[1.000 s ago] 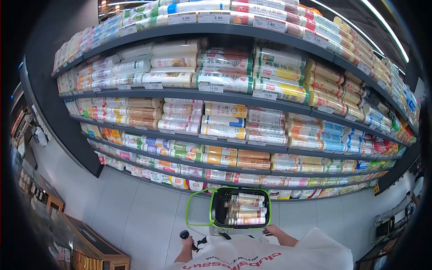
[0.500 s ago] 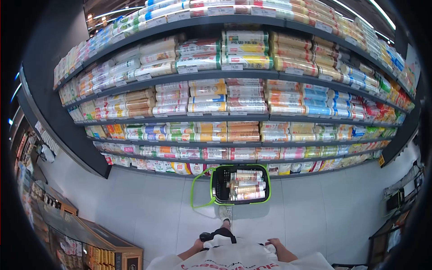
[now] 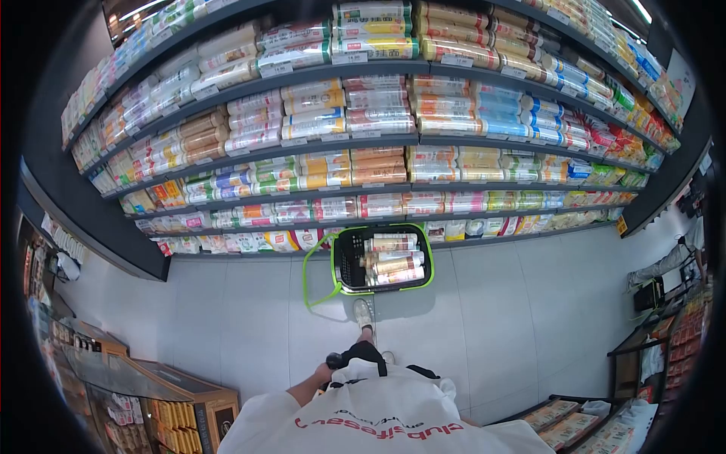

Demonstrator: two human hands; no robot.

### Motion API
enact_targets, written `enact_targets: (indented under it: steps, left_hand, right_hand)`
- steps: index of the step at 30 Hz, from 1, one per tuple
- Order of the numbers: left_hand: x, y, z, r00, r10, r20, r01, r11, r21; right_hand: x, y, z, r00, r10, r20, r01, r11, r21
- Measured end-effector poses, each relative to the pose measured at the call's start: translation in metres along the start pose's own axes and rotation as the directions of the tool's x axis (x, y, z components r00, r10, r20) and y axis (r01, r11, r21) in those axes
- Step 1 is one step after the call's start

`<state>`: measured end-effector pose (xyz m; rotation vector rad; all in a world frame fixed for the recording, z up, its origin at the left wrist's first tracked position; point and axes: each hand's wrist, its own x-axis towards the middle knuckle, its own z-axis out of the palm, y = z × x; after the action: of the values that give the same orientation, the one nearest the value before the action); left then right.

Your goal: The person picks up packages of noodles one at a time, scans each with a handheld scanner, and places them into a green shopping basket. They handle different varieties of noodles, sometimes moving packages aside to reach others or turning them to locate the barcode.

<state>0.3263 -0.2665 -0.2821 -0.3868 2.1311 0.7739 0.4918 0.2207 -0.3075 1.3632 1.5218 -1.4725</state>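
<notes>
My left hand (image 3: 324, 372) is low in the middle of the view, at the left side of my white shirt (image 3: 378, 405). It appears closed on a small black rounded object (image 3: 334, 360), whose kind I cannot make out. My right hand is hidden from view. In front of my feet, a black shopping basket with a green rim (image 3: 432, 261) stands on the floor against the foot of the shelves. Its green handle (image 3: 305, 276) is folded down to the left. Inside lie several cylindrical packs of noodles (image 3: 395, 266), grouped toward the basket's right side.
A wide shelf unit (image 3: 302, 142) stocked with packs of noodles in rows spans the front. Behind me to the left is a wooden display stand (image 3: 181, 390). Racks with packaged goods (image 3: 563, 424) are at lower right. A person's arm (image 3: 658, 268) shows at far right.
The view has tilted downward, so the shelves and basket sit higher in the frame. My right hand, earlier visible beside the shirt, is out of sight. My shoe shows more fully.
</notes>
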Motion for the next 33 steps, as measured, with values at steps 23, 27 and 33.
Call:
enact_targets:
  steps: [23, 27, 33]
  left_hand:
    - [0.104, 0.009, -0.045, 0.963, -0.237, -0.13, 0.15, 0.869, -0.472]
    - [0.153, 0.051, -0.084, 0.963, -0.197, -0.182, 0.092, 0.879, -0.468]
    - [0.212, 0.114, -0.131, 0.979, -0.097, -0.179, 0.014, 0.909, -0.417]
  right_hand:
    - [0.199, -0.192, 0.047, 0.789, -0.133, 0.6, 0.228, 0.97, -0.084]
    - [0.136, -0.377, 0.099, 0.912, -0.077, 0.402, 0.39, 0.464, -0.795]
    - [0.094, -0.573, 0.187, 0.775, -0.483, 0.408, 0.631, 0.626, -0.458]
